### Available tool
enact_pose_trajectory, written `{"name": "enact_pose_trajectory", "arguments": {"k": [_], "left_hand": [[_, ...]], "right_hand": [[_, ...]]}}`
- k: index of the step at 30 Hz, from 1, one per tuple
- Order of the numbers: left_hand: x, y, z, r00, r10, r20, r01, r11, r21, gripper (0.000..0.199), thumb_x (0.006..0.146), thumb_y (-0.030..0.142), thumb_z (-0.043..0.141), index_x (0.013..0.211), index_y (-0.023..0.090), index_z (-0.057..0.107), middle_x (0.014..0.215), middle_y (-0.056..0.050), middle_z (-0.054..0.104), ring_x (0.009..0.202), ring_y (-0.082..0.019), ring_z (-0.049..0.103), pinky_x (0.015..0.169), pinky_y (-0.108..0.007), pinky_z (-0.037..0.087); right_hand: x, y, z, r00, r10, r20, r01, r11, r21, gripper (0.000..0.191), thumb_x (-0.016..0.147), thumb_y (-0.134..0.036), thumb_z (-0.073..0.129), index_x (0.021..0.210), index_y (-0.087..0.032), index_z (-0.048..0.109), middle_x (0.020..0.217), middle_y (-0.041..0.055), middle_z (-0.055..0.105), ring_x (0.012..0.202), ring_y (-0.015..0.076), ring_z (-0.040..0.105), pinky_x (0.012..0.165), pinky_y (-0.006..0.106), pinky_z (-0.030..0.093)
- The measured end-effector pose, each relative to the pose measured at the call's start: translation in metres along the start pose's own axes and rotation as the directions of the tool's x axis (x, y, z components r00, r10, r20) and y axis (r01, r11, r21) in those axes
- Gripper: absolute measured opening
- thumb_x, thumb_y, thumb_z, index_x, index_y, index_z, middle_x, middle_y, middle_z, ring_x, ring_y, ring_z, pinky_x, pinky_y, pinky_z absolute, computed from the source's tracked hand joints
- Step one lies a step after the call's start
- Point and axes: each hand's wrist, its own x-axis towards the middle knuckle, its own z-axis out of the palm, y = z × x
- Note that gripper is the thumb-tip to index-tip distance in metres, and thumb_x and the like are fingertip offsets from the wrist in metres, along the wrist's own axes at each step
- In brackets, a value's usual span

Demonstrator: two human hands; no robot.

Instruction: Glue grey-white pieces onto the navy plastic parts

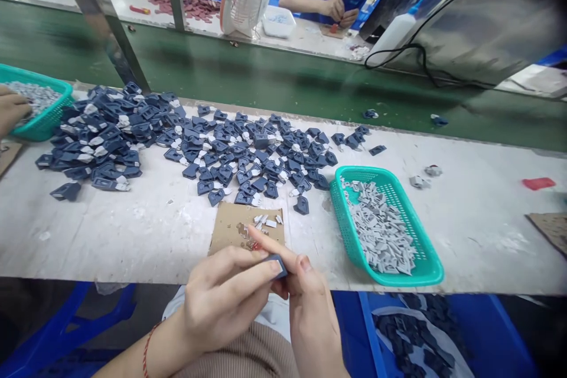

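Observation:
A small dark blue plastic part (278, 267) with a light patch on its face is held close to the table's front edge. My left hand (225, 289) pinches it between thumb and fingers. On its other side my right hand (310, 307) grips it too, with the index finger stretched out to the left and the other fingers curled, partly hidden. Just beyond my hands lies a brown cardboard piece (225, 227), bearing several small light grey pieces (271, 223) and a wet-looking smear. A green basket (340, 218) of small grey pieces (383, 227) stands to the right.
Dark blue parts with pale tips lie in a heap (106, 136) and a looser spread (261, 153). Another green basket (57, 115) is at far left, with another person's hand (11, 109) at it. A blue crate (487, 331) sits below the table; a white bottle (394, 35) stands behind.

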Motion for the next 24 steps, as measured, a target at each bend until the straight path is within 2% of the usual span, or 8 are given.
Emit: {"name": "enact_pose_trajectory", "arguments": {"k": [4,7,12,16,21,24], "left_hand": [[0.004,-0.005,-0.004,0.991,0.129,0.04,-0.132,0.988,0.081,0.02,0.089,0.003,0.061,0.106,0.012,0.068,0.095,-0.008,0.073,0.083,-0.014,0.073,0.072,-0.02,0.062],[0.009,-0.007,-0.005,0.984,0.17,0.052,-0.173,0.983,0.061,0.018,0.089,0.003,0.061,0.103,0.011,0.067,0.086,-0.006,0.074,0.077,-0.013,0.072,0.068,-0.021,0.063],[0.015,-0.009,-0.003,0.975,0.206,0.086,-0.211,0.976,0.054,0.012,0.085,0.002,0.065,0.094,0.01,0.066,0.077,-0.005,0.072,0.067,-0.013,0.068,0.062,-0.024,0.062],[0.015,-0.011,-0.002,0.971,0.198,0.136,-0.203,0.979,0.028,0.012,0.085,0.002,0.066,0.095,0.008,0.066,0.08,-0.008,0.072,0.071,-0.014,0.069,0.065,-0.024,0.061],[0.018,-0.012,0.0,0.961,0.165,0.224,-0.168,0.986,-0.004,0.014,0.088,0.002,0.063,0.101,0.008,0.065,0.083,-0.01,0.072,0.072,-0.016,0.07,0.067,-0.024,0.061],[0.022,-0.013,0.005,0.957,0.109,0.268,-0.1,0.994,-0.047,0.017,0.091,0.003,0.058,0.105,0.009,0.064,0.087,-0.011,0.072,0.075,-0.016,0.07,0.069,-0.024,0.06]], "right_hand": [[-0.002,0.005,0.0,1.0,-0.013,0.006,0.013,1.0,0.013,0.058,0.099,-0.063,0.031,0.126,-0.031,0.07,0.136,0.0033,0.067,0.125,0.0279,0.06,0.096,0.041,0.057],[-0.002,0.011,-0.002,0.995,-0.099,0.006,0.099,0.995,-0.032,0.056,0.1,-0.059,0.031,0.127,-0.029,0.07,0.134,0.0052,0.068,0.124,0.0291,0.061,0.095,0.043,0.058],[0.001,0.011,-0.004,0.975,-0.221,0.001,0.218,0.965,-0.146,0.051,0.104,-0.05,0.029,0.125,-0.029,0.071,0.128,0.0038,0.072,0.119,0.0259,0.066,0.102,0.044,0.054],[0.004,0.006,-0.007,0.953,-0.301,0.044,0.303,0.931,-0.202,0.049,0.105,-0.044,0.03,0.131,-0.025,0.067,0.129,0.0045,0.071,0.117,0.0227,0.067,0.102,0.039,0.054],[0.009,0.009,-0.011,0.924,-0.38,0.034,0.375,0.886,-0.273,0.048,0.104,-0.04,0.033,0.134,-0.017,0.063,0.132,0.008,0.07,0.121,0.022,0.065,0.104,0.035,0.051],[0.012,0.008,-0.015,0.929,-0.367,0.04,0.363,0.89,-0.276,0.049,0.104,-0.04,0.034,0.138,-0.016,0.06,0.134,0.0097,0.068,0.124,0.0224,0.063,0.105,0.035,0.05]]}}
